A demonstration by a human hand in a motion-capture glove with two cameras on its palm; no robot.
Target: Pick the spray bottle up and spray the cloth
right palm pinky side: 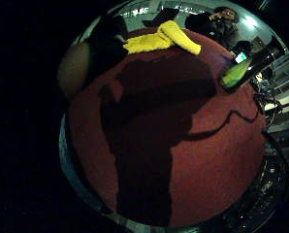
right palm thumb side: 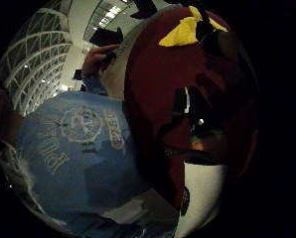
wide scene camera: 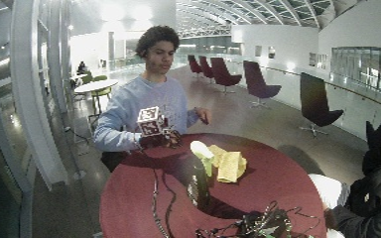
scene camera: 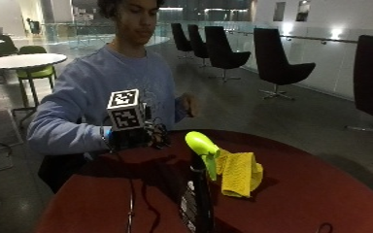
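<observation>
Outside view: gloved right hand [scene camera: 133, 138] over round red bench [scene camera: 290, 194] near its far edge, grip state cannot be told, spray bottle [scene camera: 198, 187] upright mid-bench, well apart, yellow cloth [scene camera: 239, 173] just beside it; little-finger palm view: open bench surface between hand and cloth [right palm pinky side: 161, 39], bottle [right palm pinky side: 244, 68] near bench rim.

One spray bottle [scene camera: 198, 184], one yellow cloth [scene camera: 239, 173], one round red table [scene camera: 303, 194].

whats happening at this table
A person stands at a round red table with their gloved right hand hovering above its near edge, holding nothing. A dark spray bottle with a green head stands upright mid-table, untouched. A folded yellow cloth lies just beside it. The person's bare hand is raised off the table.
</observation>
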